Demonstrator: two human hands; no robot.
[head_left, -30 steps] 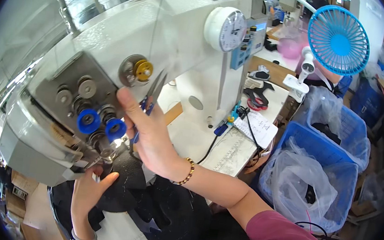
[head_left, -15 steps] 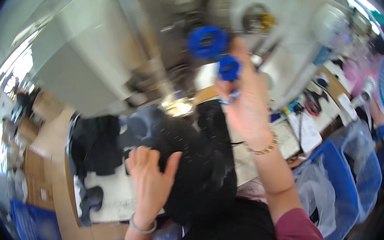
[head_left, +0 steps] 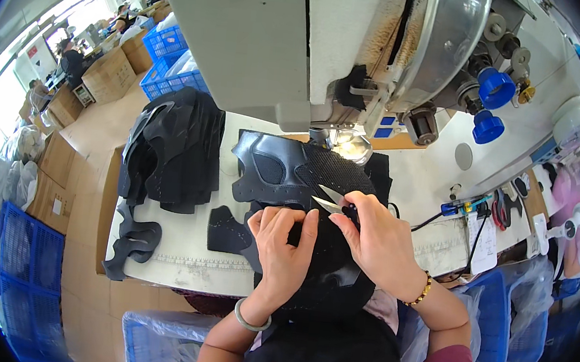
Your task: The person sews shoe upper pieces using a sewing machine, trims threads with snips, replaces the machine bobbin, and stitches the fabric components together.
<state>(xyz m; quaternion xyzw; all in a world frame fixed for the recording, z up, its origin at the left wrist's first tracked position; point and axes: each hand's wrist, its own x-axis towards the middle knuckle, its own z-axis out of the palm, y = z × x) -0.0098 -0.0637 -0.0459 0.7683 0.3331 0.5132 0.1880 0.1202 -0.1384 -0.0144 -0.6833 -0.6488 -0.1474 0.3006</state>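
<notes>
My right hand (head_left: 385,247) is closed round a pair of small thread snips (head_left: 328,205), whose two pointed metal blades stand apart and point left. Their tips lie over a black sheet piece (head_left: 270,168) with a glossy moulded overlay and a mesh section. My left hand (head_left: 282,251) pinches the near edge of this piece, fingers curled, just left of the blades. The piece's far edge reaches to the lit needle area of a sewing machine (head_left: 246,56). More black material covers my lap below both hands.
Stacked black cut pieces (head_left: 173,147) lie left on the white table (head_left: 182,265), with a loose curved piece (head_left: 132,238) in front. Blue knobs (head_left: 495,88) jut from the machine at right. Lined blue bins (head_left: 494,323) stand right; blue crates (head_left: 31,253) stand left.
My right hand has come down from beside the blue knobs to the black piece, with the snips in it. My left hand has moved up and right and closed on the edge. The view has shifted.
</notes>
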